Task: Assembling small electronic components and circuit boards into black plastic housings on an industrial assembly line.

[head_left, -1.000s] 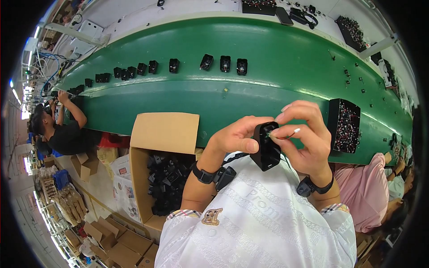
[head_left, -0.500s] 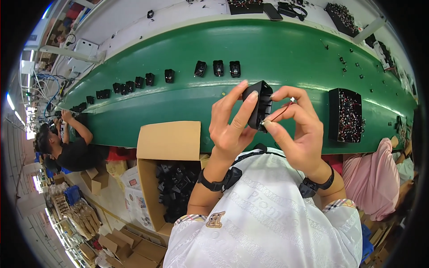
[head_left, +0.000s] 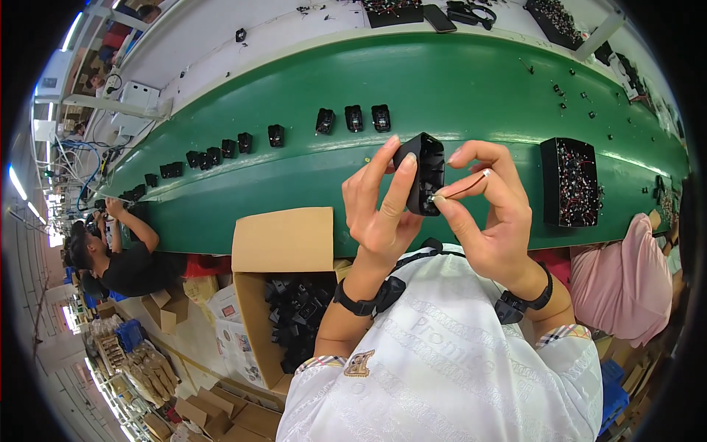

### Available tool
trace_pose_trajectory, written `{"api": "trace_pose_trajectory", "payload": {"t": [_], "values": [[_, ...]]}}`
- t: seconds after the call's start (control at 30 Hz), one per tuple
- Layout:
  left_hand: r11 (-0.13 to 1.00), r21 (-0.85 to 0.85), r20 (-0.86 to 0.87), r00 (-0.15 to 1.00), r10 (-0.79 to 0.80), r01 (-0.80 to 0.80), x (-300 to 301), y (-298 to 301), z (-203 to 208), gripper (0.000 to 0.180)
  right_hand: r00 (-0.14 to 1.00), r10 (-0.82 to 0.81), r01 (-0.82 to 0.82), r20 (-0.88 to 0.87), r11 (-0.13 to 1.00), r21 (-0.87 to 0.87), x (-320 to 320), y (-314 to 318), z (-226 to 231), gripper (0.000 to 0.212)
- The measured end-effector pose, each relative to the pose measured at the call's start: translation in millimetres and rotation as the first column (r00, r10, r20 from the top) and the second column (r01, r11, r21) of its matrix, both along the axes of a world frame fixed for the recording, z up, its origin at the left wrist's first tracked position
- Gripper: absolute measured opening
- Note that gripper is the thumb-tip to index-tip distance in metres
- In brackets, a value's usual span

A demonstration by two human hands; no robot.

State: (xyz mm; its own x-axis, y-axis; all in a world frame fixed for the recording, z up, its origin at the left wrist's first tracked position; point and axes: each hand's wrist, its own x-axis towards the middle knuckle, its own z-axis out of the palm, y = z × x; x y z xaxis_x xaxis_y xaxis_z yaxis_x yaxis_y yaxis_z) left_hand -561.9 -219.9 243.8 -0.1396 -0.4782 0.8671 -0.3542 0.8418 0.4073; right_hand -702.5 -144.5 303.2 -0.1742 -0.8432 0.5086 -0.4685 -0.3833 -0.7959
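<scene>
My left hand [head_left: 384, 197] grips a black plastic housing [head_left: 427, 173] by its left side, thumb and fingers closed on it. The housing's hollow, ribbed inside faces right. At its lower end, the thumb and forefinger of my right hand [head_left: 490, 214] pinch a small part with a thin red and dark wire [head_left: 465, 189]. The wire runs up to the right and ends in a tiny white connector [head_left: 485, 174]. The pinched part is mostly hidden by my fingertips and sits at the housing's inner edge.
A black tray [head_left: 571, 184] full of small wired parts stands at right on the green conveyor belt [head_left: 280, 184]. Several black housings [head_left: 353, 118] line the belt toward the left. Below, a cardboard box [head_left: 254, 324] holds more housings. People sit at both sides.
The housing has turned so its inside shows more. My right fingertips stay at its lower end, and the wire now lies straighter. The whole view has shifted slightly.
</scene>
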Motion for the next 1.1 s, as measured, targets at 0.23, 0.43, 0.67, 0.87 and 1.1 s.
{"api": "trace_pose_trajectory", "payload": {"t": [0.23,0.43,0.67,0.87,1.1], "values": [[0.998,-0.043,-0.009,0.999,-0.038,0.037,1.1,-0.7,-2.5,0.054,0.999,0.031,-0.030,-0.019,0.999,0.041,-5.2,1.0,4.5,0.010],[0.995,-0.067,-0.022,0.997,-0.076,0.075,-6.9,-0.7,2.8,0.054,0.999,0.033,-0.033,0.042,0.999,-0.019,-11.4,4.4,-1.3,0.011],[0.998,-0.014,0.006,0.998,-0.064,0.064,-7.5,-1.4,-3.7,0.060,0.980,-0.007,0.000,-0.201,0.999,-0.036,-15.2,5.7,3.5,0.012],[0.999,0.003,-0.027,0.998,-0.051,0.052,-13.3,2.4,4.9,0.061,1.000,0.005,-0.007,-0.023,0.998,-0.061,-11.5,5.7,0.3,0.011],[0.999,-0.019,-0.019,0.999,-0.036,0.036,-14.8,3.7,4.7,0.057,0.999,-0.034,0.035,0.017,0.998,-0.059,-11.1,1.0,-0.6,0.012]]}}
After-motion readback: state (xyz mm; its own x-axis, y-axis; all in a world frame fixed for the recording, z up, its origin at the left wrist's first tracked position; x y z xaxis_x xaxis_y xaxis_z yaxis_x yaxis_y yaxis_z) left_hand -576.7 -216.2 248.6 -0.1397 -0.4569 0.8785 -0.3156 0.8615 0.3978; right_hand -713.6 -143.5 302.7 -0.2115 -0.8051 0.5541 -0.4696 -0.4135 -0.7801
